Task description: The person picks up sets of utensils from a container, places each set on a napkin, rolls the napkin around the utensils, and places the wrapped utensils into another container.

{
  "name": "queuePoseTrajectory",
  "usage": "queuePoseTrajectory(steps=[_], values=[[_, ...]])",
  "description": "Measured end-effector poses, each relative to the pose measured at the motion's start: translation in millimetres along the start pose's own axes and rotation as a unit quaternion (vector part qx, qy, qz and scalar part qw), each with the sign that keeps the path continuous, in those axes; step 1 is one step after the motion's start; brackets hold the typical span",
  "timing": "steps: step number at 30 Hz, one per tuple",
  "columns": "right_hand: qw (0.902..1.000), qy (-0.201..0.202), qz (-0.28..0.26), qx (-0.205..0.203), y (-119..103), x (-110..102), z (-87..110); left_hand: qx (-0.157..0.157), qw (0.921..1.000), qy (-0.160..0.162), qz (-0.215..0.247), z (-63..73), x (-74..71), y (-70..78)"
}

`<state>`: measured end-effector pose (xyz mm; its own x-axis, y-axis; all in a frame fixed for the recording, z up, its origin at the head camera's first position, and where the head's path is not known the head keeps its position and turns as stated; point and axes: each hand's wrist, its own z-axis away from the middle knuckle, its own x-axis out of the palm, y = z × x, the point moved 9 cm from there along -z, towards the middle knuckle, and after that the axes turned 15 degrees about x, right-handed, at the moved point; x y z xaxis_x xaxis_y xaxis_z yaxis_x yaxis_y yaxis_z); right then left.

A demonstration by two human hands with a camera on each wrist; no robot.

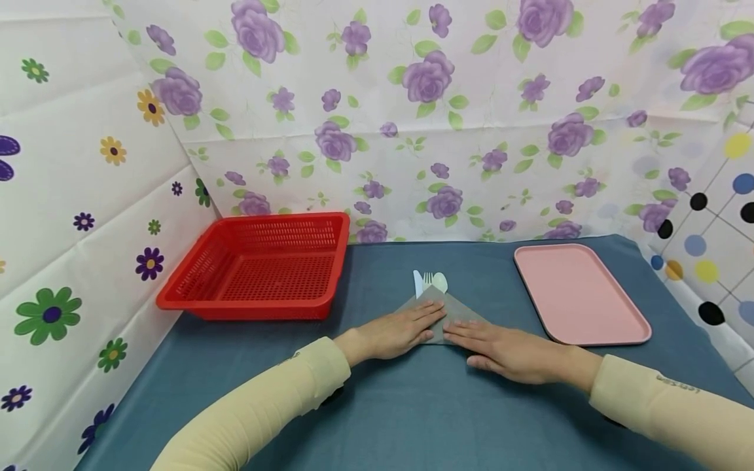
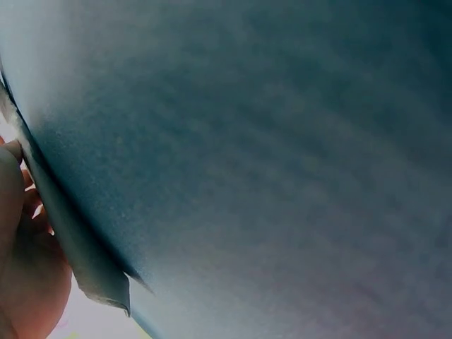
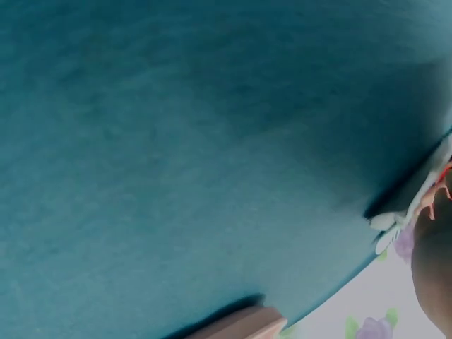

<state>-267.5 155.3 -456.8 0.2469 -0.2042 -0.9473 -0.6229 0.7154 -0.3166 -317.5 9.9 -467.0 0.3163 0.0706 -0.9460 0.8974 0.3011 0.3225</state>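
A folded grey napkin (image 1: 437, 296) lies on the blue-covered table between both hands. From its far side stick out the tops of a white knife (image 1: 417, 281), fork (image 1: 427, 280) and spoon (image 1: 440, 281); their lower parts are hidden under the napkin. My left hand (image 1: 393, 332) rests on the napkin's left part, fingers extended. Across from it, my right hand (image 1: 509, 350) lies flat over the right part with straight fingers. The left wrist view catches the napkin's edge (image 2: 85, 254) beside the left hand (image 2: 35, 282). At the right wrist view's edge, the right hand (image 3: 434, 261) shows partly.
To the left stands a red plastic basket (image 1: 326, 307) with perforated walls. A pink tray (image 1: 583, 294) lies on the right side of the table (image 1: 406, 418). Flowered cloth (image 1: 383, 183) hangs behind, with patterned sheets at both sides.
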Motion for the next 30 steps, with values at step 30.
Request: queuePoseTrajectory(steps=[30], values=[[0.9969, -0.037, -0.006, 0.069, 44.8, 6.0, 53.4, 0.005, 1.0000, 0.002, -0.003, 1.1, 2.2, -2.8]])
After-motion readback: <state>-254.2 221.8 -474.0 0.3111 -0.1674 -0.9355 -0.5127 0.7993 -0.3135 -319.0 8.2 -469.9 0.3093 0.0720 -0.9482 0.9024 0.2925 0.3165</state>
